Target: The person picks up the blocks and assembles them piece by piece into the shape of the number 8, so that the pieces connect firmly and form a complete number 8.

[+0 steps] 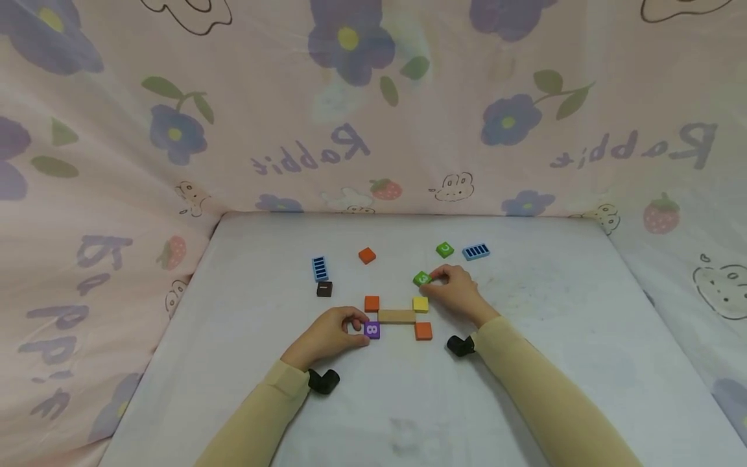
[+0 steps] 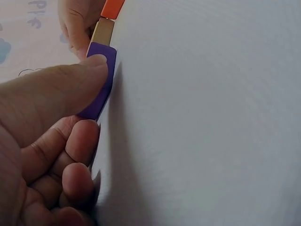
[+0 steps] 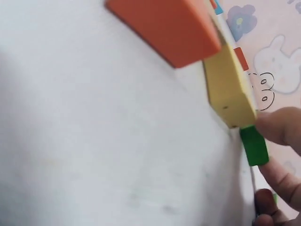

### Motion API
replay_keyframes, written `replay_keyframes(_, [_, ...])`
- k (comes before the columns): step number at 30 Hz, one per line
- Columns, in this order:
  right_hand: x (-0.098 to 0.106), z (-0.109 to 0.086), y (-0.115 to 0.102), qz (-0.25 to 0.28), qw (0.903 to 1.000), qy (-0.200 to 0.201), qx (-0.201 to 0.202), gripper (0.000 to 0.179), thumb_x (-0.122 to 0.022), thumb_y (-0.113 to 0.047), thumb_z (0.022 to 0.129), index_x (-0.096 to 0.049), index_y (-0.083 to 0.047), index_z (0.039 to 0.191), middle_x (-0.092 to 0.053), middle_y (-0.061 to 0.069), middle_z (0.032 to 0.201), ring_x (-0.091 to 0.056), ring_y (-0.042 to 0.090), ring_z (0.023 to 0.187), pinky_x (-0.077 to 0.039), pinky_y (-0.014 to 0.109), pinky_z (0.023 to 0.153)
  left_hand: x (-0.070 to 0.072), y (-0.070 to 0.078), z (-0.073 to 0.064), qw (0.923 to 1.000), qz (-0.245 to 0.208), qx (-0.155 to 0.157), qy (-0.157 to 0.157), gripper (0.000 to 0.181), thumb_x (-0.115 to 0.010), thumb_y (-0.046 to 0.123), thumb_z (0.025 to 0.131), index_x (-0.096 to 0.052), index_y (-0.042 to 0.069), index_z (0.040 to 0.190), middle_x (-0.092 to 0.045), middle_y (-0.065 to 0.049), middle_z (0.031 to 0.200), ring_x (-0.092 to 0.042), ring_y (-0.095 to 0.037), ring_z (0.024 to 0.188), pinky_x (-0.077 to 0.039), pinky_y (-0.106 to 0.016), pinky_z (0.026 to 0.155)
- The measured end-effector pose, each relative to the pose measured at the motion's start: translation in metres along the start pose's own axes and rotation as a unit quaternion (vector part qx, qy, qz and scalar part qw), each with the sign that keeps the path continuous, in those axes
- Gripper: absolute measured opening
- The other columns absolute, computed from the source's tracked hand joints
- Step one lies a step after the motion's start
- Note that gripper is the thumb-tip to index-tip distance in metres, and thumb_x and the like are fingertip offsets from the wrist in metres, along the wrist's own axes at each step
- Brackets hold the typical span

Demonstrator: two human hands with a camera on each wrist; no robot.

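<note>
My left hand (image 1: 328, 334) pinches a purple square block (image 1: 371, 330) marked 8, with its thumb over the block in the left wrist view. A green square block (image 1: 421, 279) marked 3 is held between thumb and fingers of my right hand (image 1: 456, 293). Between the two hands lies a plain wooden strip (image 1: 397, 316). At its left end are the purple block and an orange block (image 1: 371, 303); at its right end, a yellow block (image 1: 420, 304) and another orange block (image 1: 423, 331). The green block sits just beyond the yellow one.
Farther back on the white table (image 1: 554, 363) are an orange block (image 1: 367, 255), a green block (image 1: 445, 250) and two blue striped pieces (image 1: 320, 268). A dark brown block (image 1: 324, 289) lies left of the strip. Printed cloth (image 1: 408, 149) walls the back and sides.
</note>
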State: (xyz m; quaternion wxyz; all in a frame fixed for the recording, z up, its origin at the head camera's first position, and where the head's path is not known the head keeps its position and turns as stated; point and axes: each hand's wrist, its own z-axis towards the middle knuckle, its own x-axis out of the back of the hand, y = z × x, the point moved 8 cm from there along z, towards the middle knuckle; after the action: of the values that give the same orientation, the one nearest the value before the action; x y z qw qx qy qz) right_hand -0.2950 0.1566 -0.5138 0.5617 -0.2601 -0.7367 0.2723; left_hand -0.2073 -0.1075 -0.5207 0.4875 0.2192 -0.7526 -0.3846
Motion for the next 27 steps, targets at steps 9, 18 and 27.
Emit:
replay_keyframes(9, [0.003,0.009,-0.002,0.000,0.9998,-0.011,0.014,0.040,-0.064,-0.044,0.091,-0.060,-0.026,0.126,-0.057,0.003,0.104,-0.049,0.025,0.098,-0.011,0.064,0.099,-0.002,0.003,0.001,1.0000,0.003,-0.003,-0.004,0.031,-0.080,0.032,0.080,-0.066,0.026,0.107,-0.059,0.005,0.090,-0.049,-0.017,0.077,-0.040,-0.031,0.063])
replay_keyframes(18, [-0.004,0.012,-0.008,-0.015,0.9986,-0.020,0.046,0.031,-0.064,-0.040,0.092,-0.064,-0.026,0.120,-0.057,0.001,0.096,-0.050,0.024,0.095,-0.012,0.061,0.098,0.002,0.004,-0.001,0.9999,0.006,-0.009,0.000,0.031,-0.080,0.032,0.080,-0.066,0.025,0.106,-0.059,0.004,0.090,-0.049,-0.017,0.075,-0.040,-0.031,0.063])
replay_keyframes(27, [-0.014,0.007,-0.013,-0.011,0.9978,-0.024,0.060,0.030,-0.066,-0.041,0.091,-0.064,-0.023,0.114,-0.059,-0.001,0.095,-0.051,0.022,0.091,-0.017,0.054,0.093,0.001,0.002,-0.001,1.0000,0.005,-0.004,0.000,0.031,-0.080,0.031,0.080,-0.066,0.024,0.106,-0.059,0.003,0.090,-0.048,-0.017,0.074,-0.039,-0.030,0.062])
